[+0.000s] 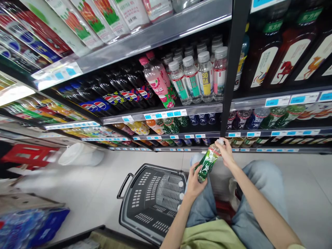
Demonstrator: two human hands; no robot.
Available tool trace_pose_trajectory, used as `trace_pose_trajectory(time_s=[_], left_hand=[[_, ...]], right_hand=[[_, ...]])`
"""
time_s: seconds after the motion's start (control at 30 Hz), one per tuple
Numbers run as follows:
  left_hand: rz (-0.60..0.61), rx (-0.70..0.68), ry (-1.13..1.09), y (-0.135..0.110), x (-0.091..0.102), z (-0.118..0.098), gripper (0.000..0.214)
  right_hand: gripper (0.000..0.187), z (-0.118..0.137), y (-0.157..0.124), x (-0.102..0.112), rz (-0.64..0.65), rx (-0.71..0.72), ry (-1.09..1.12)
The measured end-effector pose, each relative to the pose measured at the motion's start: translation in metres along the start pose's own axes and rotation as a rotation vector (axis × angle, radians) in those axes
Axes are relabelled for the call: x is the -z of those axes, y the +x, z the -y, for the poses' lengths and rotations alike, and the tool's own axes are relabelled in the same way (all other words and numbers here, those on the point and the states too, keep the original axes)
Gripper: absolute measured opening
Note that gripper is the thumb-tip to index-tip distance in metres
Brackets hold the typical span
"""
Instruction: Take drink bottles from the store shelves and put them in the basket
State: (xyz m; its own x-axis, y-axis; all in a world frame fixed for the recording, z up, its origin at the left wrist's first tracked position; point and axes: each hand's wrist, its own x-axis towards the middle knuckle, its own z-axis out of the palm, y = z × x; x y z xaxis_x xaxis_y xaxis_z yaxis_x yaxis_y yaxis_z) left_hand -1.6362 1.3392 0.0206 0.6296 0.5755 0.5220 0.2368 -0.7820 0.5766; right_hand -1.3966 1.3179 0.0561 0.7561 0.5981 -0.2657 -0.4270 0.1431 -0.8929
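A shop aisle: drink shelves (pixel 166 112) packed with bottles run across the view above a pale tiled floor (pixel 90 193). Low in front of the shelves, over the person's jeans-clad knees, a green bottle (pixel 207 162) is tilted with its neck up and away.

The left hand (pixel 195 180) is wrapped around the bottle's lower end, fingers curled on the base. The right hand (pixel 226 150) is closed over the top, covering most of the white cap (pixel 220 141).

Just left of the left hand and below it, a grey plastic basket (pixel 145 197) sits on the floor with its handle folded down. I cannot make out anything inside it.

The bottle looks like thin plastic, and its contents cannot be judged through the green wrap. If full, it would be moderately heavy and firm, and the body would give a little under a squeeze. The glossy label may be slippery, so the ribbed cap, the neck and the base seem the surest places to hold it.
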Motion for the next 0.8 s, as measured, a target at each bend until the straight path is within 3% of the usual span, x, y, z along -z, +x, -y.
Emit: trace_pose_trajectory(time_s=[0.13, 0.3, 0.4, 0.53, 0.67, 0.8], left_hand=[[-0.049, 0.189, -0.1, -0.004, 0.003, 0.008, 0.059], [-0.114, 0.418, -0.258, -0.005, 0.013, 0.025, 0.062], [-0.128, 0.396, -0.249, -0.003, 0.016, 0.029, 0.049], [-0.145, 0.246, -0.119, 0.0, 0.016, 0.022, 0.032], [-0.15, 0.144, 0.01, 0.0, 0.015, 0.015, 0.049], [-0.142, 0.177, -0.008, -0.009, 0.019, 0.011, 0.054]], right_hand=[[0.061, 0.01, -0.006, -0.005, 0.125, -0.041, -0.077], [0.063, 0.013, -0.01, -0.011, 0.283, -0.133, 0.023], [0.067, 0.008, -0.011, -0.015, 0.269, -0.127, 0.03], [0.071, 0.001, -0.009, -0.017, 0.194, -0.108, -0.008], [0.068, -0.003, -0.006, -0.018, 0.169, -0.04, -0.028], [0.063, -0.005, -0.006, -0.018, 0.191, 0.019, -0.068]])
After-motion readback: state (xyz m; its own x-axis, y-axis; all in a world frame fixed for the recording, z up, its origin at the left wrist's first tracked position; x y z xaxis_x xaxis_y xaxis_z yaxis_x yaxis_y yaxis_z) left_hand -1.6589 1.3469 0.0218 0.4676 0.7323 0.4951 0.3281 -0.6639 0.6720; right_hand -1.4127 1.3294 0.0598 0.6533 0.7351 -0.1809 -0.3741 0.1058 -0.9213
